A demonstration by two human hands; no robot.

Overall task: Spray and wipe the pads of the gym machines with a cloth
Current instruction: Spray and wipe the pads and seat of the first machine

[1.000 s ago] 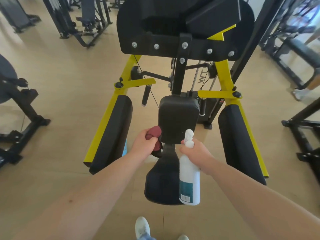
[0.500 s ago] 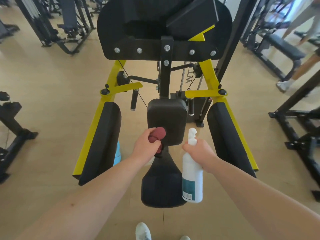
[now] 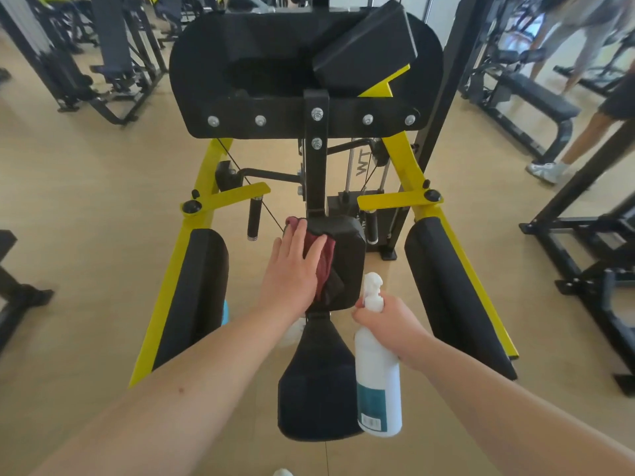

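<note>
At the far left of the yellow-framed machine, the left arm pad (image 3: pixel 192 297) lies long and black along its rail, with nothing touching it. Whether it has been cleaned cannot be told from its surface.

Next comes the left hand (image 3: pixel 292 269). Its grip is wide, the fingers laid out straight and flat, pressing the dark red cloth (image 3: pixel 326 259) against the left face and top corner of the small square centre pad (image 3: pixel 348 249). The cloth is bunched under the palm and hangs partly down the pad's front. This looks like the wiping step on that pad, in mid-stroke.

Below the centre pad, the seat pad (image 3: pixel 316 383) is untouched by either hand.

Just right of the seat, the spray bottle (image 3: pixel 378 372) hangs upright with its nozzle near the centre pad's lower right corner. The right hand (image 3: pixel 391 326) has its grip closed round the bottle's neck below the trigger head. No mist is visible.

Further right, the right arm pad (image 3: pixel 453 297) mirrors the left one and is also apart from both hands. Above, the broad upper pad (image 3: pixel 268 73) sits well clear of the cloth.

By this view, one small pad is being wiped. The seat, both arm pads and the upper pad probably remain, as do the other machines standing around the floor (image 3: pixel 86 187).
</note>
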